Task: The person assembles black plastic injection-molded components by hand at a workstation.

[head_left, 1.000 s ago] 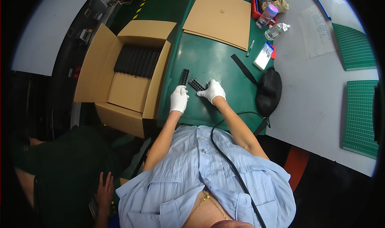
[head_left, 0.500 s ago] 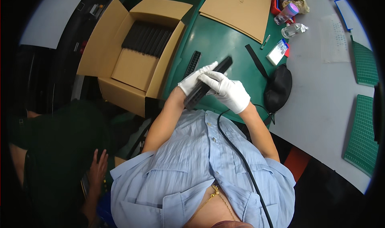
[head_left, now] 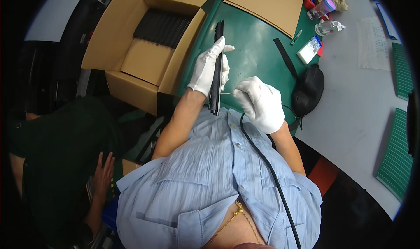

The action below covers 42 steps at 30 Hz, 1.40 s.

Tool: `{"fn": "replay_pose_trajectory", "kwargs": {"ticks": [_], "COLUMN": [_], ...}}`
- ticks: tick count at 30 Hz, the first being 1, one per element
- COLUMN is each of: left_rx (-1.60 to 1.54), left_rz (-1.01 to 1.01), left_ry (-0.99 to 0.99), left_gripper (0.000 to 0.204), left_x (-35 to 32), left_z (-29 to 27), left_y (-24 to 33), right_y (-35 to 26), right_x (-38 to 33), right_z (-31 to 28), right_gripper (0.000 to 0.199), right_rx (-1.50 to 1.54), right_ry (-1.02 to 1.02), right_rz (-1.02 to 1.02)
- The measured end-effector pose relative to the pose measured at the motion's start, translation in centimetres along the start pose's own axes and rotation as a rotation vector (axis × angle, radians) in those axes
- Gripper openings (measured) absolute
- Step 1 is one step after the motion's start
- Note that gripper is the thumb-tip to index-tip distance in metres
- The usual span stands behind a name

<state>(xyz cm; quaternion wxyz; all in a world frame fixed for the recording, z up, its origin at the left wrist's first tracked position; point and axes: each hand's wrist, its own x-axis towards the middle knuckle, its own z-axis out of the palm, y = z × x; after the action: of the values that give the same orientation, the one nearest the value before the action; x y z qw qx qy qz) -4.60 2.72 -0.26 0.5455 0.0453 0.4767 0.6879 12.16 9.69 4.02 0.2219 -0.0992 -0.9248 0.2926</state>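
Observation:
My left hand (head_left: 204, 73), in a white glove, is closed round a long black slotted plastic strip (head_left: 217, 80) and holds it on edge above the green table. My right hand (head_left: 261, 105), also gloved in white, is closed in a pinch just right of the strip's near half. From its fingertips a thin pale metal pin-like tip (head_left: 225, 93) points left at the side of the strip. The rest of that thin tool is hidden in the fingers.
An open cardboard box (head_left: 144, 63) with several black strips stands left of the green table (head_left: 251, 43). Brown cardboard sheets (head_left: 267, 6), a pen (head_left: 296, 37), a white-and-blue box (head_left: 309, 49) and a black pouch (head_left: 308, 91) lie around. A co-worker's hand (head_left: 103, 172) is at lower left.
The strip has turned more upright in the picture, and my left hand has moved up along it. My right hand has come off the strip to its right, with the thin tip now showing.

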Motion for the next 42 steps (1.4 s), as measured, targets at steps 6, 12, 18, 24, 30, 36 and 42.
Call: {"fn": "replay_pose_trajectory", "kwargs": {"ticks": [6,12,18,24,30,36,42], "left_rx": [0.058,0.019,0.003,-0.024,-0.046,-0.175,-0.097], "left_rz": [0.061,0.043,0.078,0.109,0.080,0.056,-0.001], "left_ry": [-0.009,0.025,0.033,0.026,0.006,-0.020,-0.011], "left_gripper": [0.049,0.042,0.043,0.049,0.057,0.051,0.051], "left_x": [-0.3,-0.1,0.2,-0.1,-1.9,-4.0,-6.3], "left_z": [0.9,0.4,0.0,0.1,0.3,0.4,1.2], "left_y": [-0.3,-0.2,-0.2,-0.1,-1.3,-2.5,-3.2], "right_y": [0.9,0.2,-0.5,-1.1,-0.8,-0.5,0.4], "right_x": [0.6,-0.7,-2.2,-3.0,-2.8,-1.8,0.1], "right_z": [1.3,1.4,1.4,1.5,1.7,1.4,-0.1], "right_gripper": [0.023,0.018,0.018,0.020,0.024,0.023,0.027], "right_rx": [-0.098,-0.193,-0.204,-0.112,-0.122,-0.167,-0.202], "right_ry": [0.150,0.111,0.104,0.110,0.126,0.154,0.238], "right_rz": [-0.107,-0.222,-0.252,-0.252,-0.226,-0.202,-0.184]}}
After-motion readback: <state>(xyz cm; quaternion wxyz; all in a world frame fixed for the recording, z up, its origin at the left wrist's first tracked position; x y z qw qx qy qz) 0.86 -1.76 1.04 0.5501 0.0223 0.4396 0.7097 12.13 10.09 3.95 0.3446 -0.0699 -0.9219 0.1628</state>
